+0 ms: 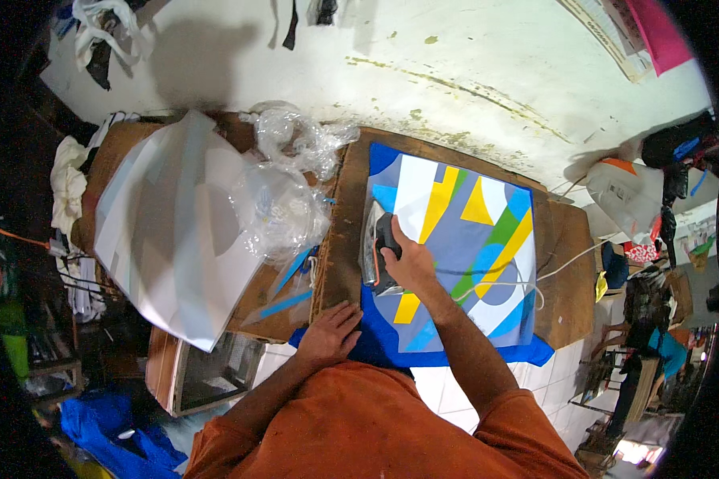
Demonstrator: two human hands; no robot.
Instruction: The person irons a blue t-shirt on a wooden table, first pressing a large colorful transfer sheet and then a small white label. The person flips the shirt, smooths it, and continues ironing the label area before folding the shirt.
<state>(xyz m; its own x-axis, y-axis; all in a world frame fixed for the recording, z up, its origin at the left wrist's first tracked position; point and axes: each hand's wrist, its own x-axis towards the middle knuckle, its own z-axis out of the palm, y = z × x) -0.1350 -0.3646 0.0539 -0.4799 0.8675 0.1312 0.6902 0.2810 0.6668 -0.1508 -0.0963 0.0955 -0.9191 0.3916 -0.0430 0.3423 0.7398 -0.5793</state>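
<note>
My right hand (411, 264) grips the black handle of a clothes iron (369, 254). The iron rests on the left part of a sheet with a coloured geometric pattern (455, 239) in yellow, green, blue and white. Under that sheet lies blue fabric (383, 344), which shows along its edges and hangs over the table's front. My left hand (331, 333) lies palm down at the front edge of the brown table (341, 251), beside the blue fabric, holding nothing. A pale power cord (569, 261) runs across the sheet to the right.
Large pale sheets (180, 239) lie to the left, with crumpled clear plastic (287, 203) beside them. Blue strips (284, 304) are near the middle. A stained white wall (383, 72) stands behind. A wooden box (204, 371) is below at left. A person in teal (669, 353) is far right.
</note>
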